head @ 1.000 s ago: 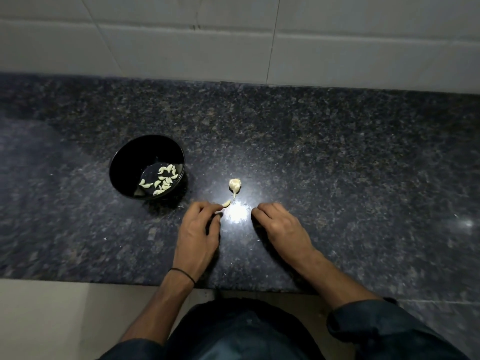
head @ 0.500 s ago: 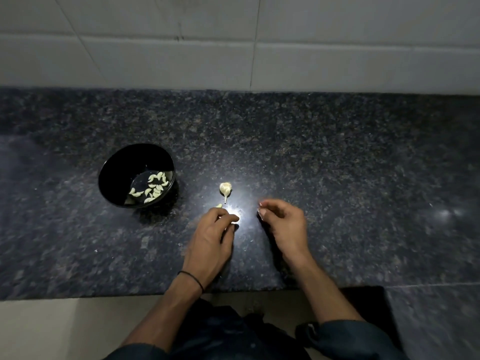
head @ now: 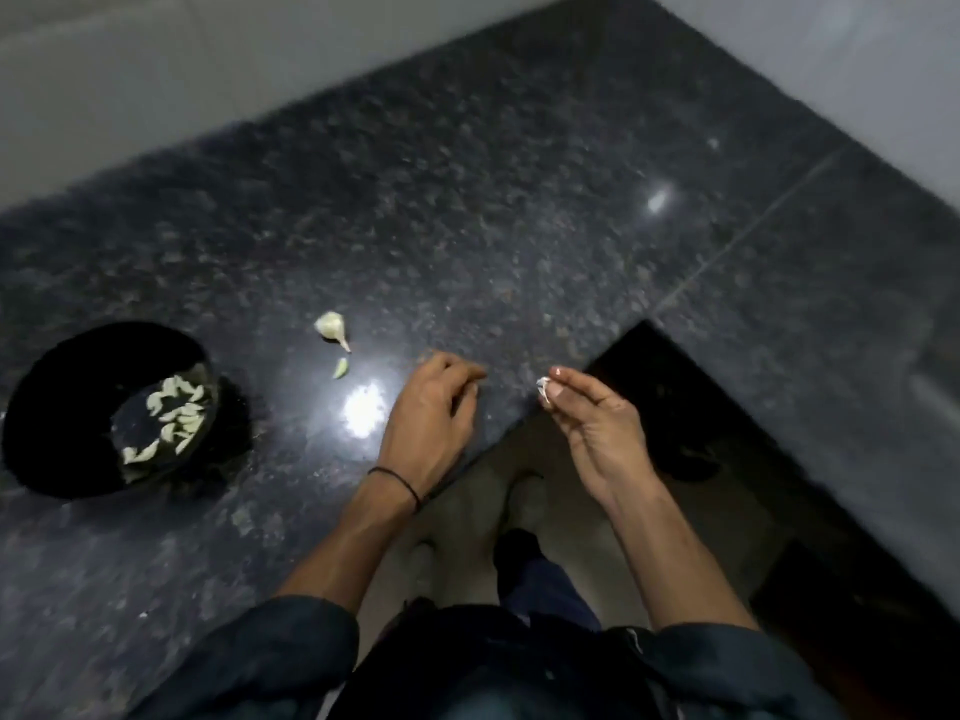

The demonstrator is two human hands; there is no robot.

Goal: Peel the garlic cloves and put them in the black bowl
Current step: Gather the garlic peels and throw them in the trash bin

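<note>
The black bowl (head: 62, 407) stands at the left on the dark granite counter (head: 467, 226) and holds several peeled garlic cloves (head: 176, 418). A pale garlic piece with a stalk (head: 331, 327) lies to the right of the bowl. Just below it lies one small peeled clove (head: 340, 368). My left hand (head: 431, 413) rests on the counter edge with curled fingers and nothing in it. My right hand (head: 587, 413) hangs past the counter edge, its fingertips pinching a bit of white garlic peel (head: 543, 389).
The counter turns a corner on the right, with a seam (head: 753, 236) in the stone. A pale tiled wall (head: 208, 70) runs behind. Below the edge I see the floor (head: 571, 511) and my dark trousers (head: 519, 641). The view is tilted and blurred.
The view has swung right and tilted. My left hand let go of the small clove, which now lies on the counter. My right hand lifted off the counter with peel in its fingertips.
</note>
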